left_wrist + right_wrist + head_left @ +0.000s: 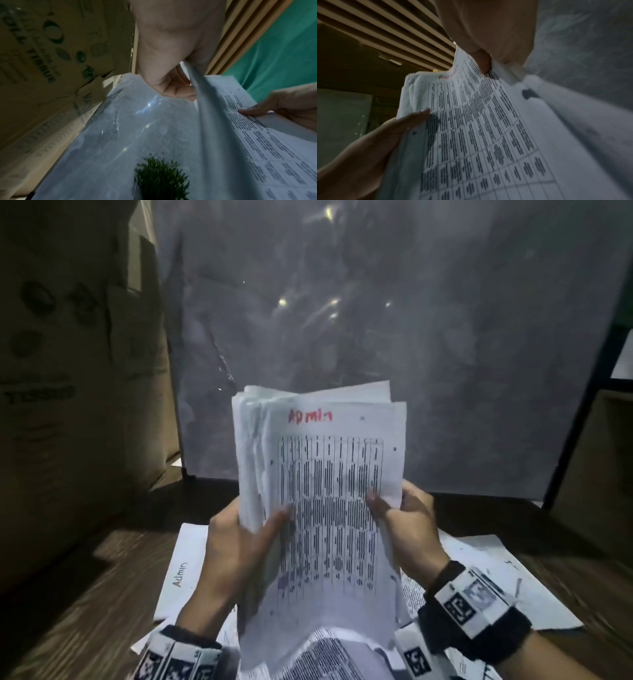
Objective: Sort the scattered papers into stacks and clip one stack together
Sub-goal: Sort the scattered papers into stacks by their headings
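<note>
Stack of papers (322, 491) held upright above the bench (85, 594), clear of the sheets below. Top sheet a printed table headed "Admin" in red. Left hand (236, 546) clamped on the stack's left edge, thumb across the front, fingers (173, 88) curled behind. Right hand (407, 525) gripping the right edge, thumb pressed on the face, remaining fingers behind the pile and mostly out of sight.

Progress, judged: gathering well advanced, at least one category pulled together into a thick bundle. Edges ragged along the top and left, so squaring not finished. Loose sheets (496, 583) lying on the bench under and beside the hands, one at the left marked "Admin" (181, 573); sorting therefore incomplete. No clip seen in any view; clipping not yet done. No finished second stack discernible.

Differences between views: head view alone shows the bench, the loose sheets and both wrists. Left wrist view alone shows the back of the stack, the fingers behind it, a green plant (161, 180) and teal fabric (283, 54). Right wrist view shows the fanned, crumpled top-left corner of the stack close up and a slatted surface (393, 33) beyond. Cardboard boxes (75, 371) at the left and a grey backdrop panel (376, 320) visible in head and left wrist views. All views dim and somewhat blurred.
</note>
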A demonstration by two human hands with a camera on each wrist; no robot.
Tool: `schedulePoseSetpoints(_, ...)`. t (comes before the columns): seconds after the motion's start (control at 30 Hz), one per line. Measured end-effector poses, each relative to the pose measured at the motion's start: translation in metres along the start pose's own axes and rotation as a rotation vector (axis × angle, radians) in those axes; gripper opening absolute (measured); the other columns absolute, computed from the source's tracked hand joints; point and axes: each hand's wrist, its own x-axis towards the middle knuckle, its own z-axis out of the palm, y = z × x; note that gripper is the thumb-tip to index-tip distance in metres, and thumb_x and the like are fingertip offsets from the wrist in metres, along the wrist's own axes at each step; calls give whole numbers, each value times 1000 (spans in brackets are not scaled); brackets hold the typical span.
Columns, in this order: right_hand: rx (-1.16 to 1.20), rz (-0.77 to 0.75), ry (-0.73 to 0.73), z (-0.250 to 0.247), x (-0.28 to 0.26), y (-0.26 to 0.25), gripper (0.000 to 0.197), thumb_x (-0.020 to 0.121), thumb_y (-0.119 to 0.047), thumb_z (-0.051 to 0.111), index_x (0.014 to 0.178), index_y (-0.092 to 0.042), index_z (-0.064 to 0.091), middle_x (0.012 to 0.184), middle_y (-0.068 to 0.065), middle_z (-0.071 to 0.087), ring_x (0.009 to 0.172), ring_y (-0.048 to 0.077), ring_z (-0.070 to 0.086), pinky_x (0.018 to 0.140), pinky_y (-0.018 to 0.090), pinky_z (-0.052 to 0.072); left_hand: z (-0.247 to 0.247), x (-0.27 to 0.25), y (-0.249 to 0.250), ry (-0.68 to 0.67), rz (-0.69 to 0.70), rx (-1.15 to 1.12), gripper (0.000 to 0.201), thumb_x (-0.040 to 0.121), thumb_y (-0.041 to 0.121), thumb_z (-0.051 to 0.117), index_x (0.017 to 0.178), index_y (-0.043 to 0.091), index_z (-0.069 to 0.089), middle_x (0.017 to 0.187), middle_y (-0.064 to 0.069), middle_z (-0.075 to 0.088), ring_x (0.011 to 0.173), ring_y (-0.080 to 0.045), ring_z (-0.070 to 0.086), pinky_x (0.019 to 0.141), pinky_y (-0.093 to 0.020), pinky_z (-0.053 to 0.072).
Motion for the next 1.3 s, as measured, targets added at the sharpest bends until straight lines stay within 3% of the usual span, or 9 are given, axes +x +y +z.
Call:
schedulePoseSetpoints(0.23, -129, -44, 3, -3, -17, 8, 56, 81, -17, 74, 128, -14, 45, 112, -3, 68, 100, 9, 67, 86, 24, 57, 9, -5, -18, 37, -36, 107, 15, 78, 28, 78, 83, 31, 64, 76, 5, 70, 70, -4, 69, 52, -11, 50)
schedulePoseSetpoints(0.43, -110, 54, -74, -10, -28, 38, 66, 85, -30, 69, 139, -28, 32, 131, -5, 60, 120, 12, 59, 105, 45, 47, 22, -22, -36, 85, -174, 93, 21, 85, 18, 73, 68, 17, 61, 61, -8, 62, 53, -17, 57, 40, -9, 44)
schedulePoseSetpoints(0.5, -94, -9, -74, -7, -22, 25, 61, 88, -26, 64, 139, -26, 30, 125, -11, 61, 112, -2, 61, 105, 43, 47, 22, -15, -25, 87, -109, 66, 18, 86, 19, 72, 71, 15, 62, 66, -13, 64, 55, -15, 57, 43, -9, 46)
schedulePoseSetpoints(0.63, -95, -275, -3, -12, -4, -12, 99, 81, -16, 74, 143, -54, 8, 133, 1, 49, 119, 19, 58, 95, 56, 51, 20, -3, -24, -4, -67, -59, 22, 73, 26, 82, 87, 24, 65, 74, 0, 73, 69, -4, 71, 52, -11, 53)
schedulePoseSetpoints(0.7, -248, -454, 32, -19, 5, -32, 110, 79, -8, 75, 143, -58, 2, 133, 0, 42, 120, 10, 53, 94, 44, 54, 19, -2, -39, -51, -122, -90, 44, 61, 46, 88, 96, 29, 67, 89, 4, 77, 82, -8, 74, 65, -25, 60)
schedulePoseSetpoints(0.77, -468, -614, 27, -25, 12, -46, 98, 78, -6, 74, 149, -44, 18, 134, -1, 37, 117, -6, 45, 96, 24, 51, 20, -6, -43, -67, -120, -79, 52, 58, 53, 88, 98, 27, 68, 94, 6, 77, 83, -10, 74, 66, -27, 60)
schedulePoseSetpoints(0.87, -547, -654, 18, -28, 16, -47, 56, 78, -8, 76, 129, -25, 59, 131, 3, 46, 116, 2, 47, 101, 27, 46, 20, -9, -45, -59, -94, -71, 32, 66, 39, 86, 90, 25, 70, 87, 10, 77, 75, -6, 74, 59, -21, 58)
schedulePoseSetpoints(1.07, -23, 23, -107, -36, 8, -2, 58, 88, -5, 64, 138, -19, 39, 127, 6, 61, 110, 20, 64, 98, 48, 51, 27, -12, -20, 29, -53, 6, 22, 85, 27, 68, 66, 17, 62, 52, 9, 66, 50, 1, 61, 46, -15, 47)
schedulePoseSetpoints(1.3, -355, -71, -114, -9, 1, 9, 32, 98, -17, 49, 130, -16, 46, 124, 2, 63, 114, 18, 60, 99, 43, 49, 24, 0, -12, -1, -45, 30, 19, 80, 28, 78, 73, 20, 62, 55, 9, 66, 53, 3, 63, 44, -8, 44)
